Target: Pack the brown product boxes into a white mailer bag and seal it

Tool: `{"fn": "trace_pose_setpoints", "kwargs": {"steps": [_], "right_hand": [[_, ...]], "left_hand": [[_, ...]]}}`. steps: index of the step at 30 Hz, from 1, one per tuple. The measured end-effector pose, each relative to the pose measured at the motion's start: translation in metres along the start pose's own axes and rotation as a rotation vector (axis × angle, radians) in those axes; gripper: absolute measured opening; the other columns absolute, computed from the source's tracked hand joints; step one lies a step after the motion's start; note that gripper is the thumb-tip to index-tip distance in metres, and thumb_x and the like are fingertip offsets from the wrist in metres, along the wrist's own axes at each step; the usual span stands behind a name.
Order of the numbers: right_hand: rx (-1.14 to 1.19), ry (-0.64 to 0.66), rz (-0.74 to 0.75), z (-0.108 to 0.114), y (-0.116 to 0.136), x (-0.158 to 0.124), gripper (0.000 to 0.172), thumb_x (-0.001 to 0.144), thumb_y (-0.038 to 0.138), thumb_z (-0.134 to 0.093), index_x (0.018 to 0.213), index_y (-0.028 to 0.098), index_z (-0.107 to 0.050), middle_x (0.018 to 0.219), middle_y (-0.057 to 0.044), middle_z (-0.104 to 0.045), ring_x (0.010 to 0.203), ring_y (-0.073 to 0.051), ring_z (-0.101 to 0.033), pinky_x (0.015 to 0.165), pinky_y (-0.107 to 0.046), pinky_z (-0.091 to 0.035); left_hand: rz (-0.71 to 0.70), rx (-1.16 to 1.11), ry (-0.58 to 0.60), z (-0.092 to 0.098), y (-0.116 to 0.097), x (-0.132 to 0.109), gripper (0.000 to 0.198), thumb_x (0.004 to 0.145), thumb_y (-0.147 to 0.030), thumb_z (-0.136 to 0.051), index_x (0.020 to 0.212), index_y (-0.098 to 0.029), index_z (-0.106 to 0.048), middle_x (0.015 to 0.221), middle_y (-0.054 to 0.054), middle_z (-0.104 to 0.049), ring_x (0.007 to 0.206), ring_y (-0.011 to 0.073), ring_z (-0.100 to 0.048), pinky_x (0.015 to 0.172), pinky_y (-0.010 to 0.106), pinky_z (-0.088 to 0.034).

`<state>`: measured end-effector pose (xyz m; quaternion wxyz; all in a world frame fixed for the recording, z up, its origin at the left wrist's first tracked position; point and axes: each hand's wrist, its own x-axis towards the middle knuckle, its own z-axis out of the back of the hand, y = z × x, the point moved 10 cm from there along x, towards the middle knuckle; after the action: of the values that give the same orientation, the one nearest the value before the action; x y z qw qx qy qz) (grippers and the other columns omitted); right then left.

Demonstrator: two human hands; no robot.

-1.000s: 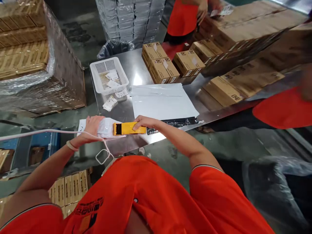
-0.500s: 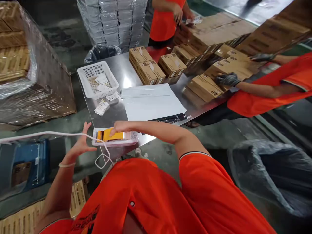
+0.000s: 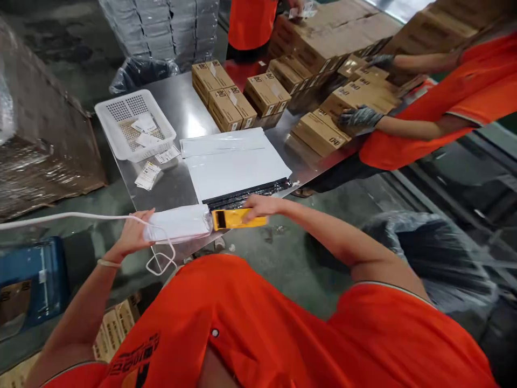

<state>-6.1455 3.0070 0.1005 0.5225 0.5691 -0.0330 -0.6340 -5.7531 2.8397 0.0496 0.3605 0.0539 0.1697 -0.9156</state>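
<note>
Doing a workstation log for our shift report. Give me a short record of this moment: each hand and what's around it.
Left hand: against the end of a white package
Right hand: on a yellow handheld device
Cable: white cable running to the left hand
Table: steel table with white flat mailers, a white plastic basket of paper slips, brown cartons
Co-worker: gloved hand at brown cartons
</note>
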Motion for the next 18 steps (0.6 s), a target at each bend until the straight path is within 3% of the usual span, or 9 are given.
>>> {"fn": "trace_pose_setpoints", "kwargs": {"steps": [3,5,7,12,15,18], "right_hand": [[0.035,-0.104,-0.149,0.017,-0.091,-0.037,0.026,0.077,0.04,-0.082,0.072,0.015,-0.075,0.064,-0.001,-0.06,0.064,-0.015,-0.052,0.06,-0.027,-0.035],[0.026,-0.141,-0.193,0.006,-0.114,-0.03,0.025,0.076,0.039,-0.082,0.069,0.017,-0.072,0.063,0.0,-0.057,0.065,-0.015,-0.05,0.06,-0.027,-0.034],[-0.008,-0.169,-0.212,-0.012,-0.109,0.0,0.026,0.076,0.033,-0.083,0.063,0.018,-0.066,0.06,0.001,-0.052,0.066,-0.015,-0.047,0.06,-0.028,-0.032],[0.104,-0.147,-0.212,-0.048,-0.059,0.083,0.038,0.08,0.018,-0.086,0.055,0.018,-0.058,0.056,0.003,-0.045,0.073,-0.015,-0.048,0.063,-0.027,-0.031],[0.203,-0.129,-0.242,-0.05,-0.047,0.097,0.038,0.079,0.011,-0.087,0.055,0.018,-0.058,0.054,0.003,-0.048,0.071,-0.015,-0.052,0.063,-0.026,-0.037],[0.303,-0.102,-0.295,-0.051,-0.045,0.088,0.028,0.084,0.008,-0.081,0.064,0.016,-0.063,0.057,0.001,-0.059,0.07,-0.016,-0.059,0.066,-0.024,-0.047]], "left_hand": [[-0.014,0.017,0.016,-0.002,0.003,0.0,0.099,0.072,-0.05,-0.079,0.161,-0.012,-0.061,0.159,0.025,-0.067,0.147,0.0467,-0.062,0.13,0.057,-0.044],[-0.008,0.015,0.009,-0.004,0.006,-0.001,0.098,0.07,-0.051,-0.078,0.158,-0.011,-0.063,0.158,0.026,-0.068,0.147,0.0485,-0.061,0.128,0.058,-0.046],[-0.007,0.023,-0.014,-0.006,0.008,-0.001,0.096,0.068,-0.051,-0.078,0.155,-0.012,-0.065,0.156,0.027,-0.07,0.145,0.0509,-0.062,0.125,0.06,-0.048],[0.002,0.057,-0.039,-0.002,0.007,-0.003,0.093,0.069,-0.052,-0.079,0.154,-0.016,-0.065,0.154,0.025,-0.071,0.144,0.0501,-0.064,0.125,0.061,-0.049],[-0.027,0.077,-0.015,0.003,-0.001,-0.001,0.092,0.074,-0.05,-0.078,0.156,-0.011,-0.063,0.155,0.027,-0.07,0.144,0.0503,-0.064,0.126,0.061,-0.048],[-0.035,0.092,0.022,0.005,-0.006,0.004,0.095,0.075,-0.05,-0.082,0.157,-0.007,-0.061,0.157,0.03,-0.068,0.146,0.0515,-0.063,0.127,0.06,-0.047]]}}
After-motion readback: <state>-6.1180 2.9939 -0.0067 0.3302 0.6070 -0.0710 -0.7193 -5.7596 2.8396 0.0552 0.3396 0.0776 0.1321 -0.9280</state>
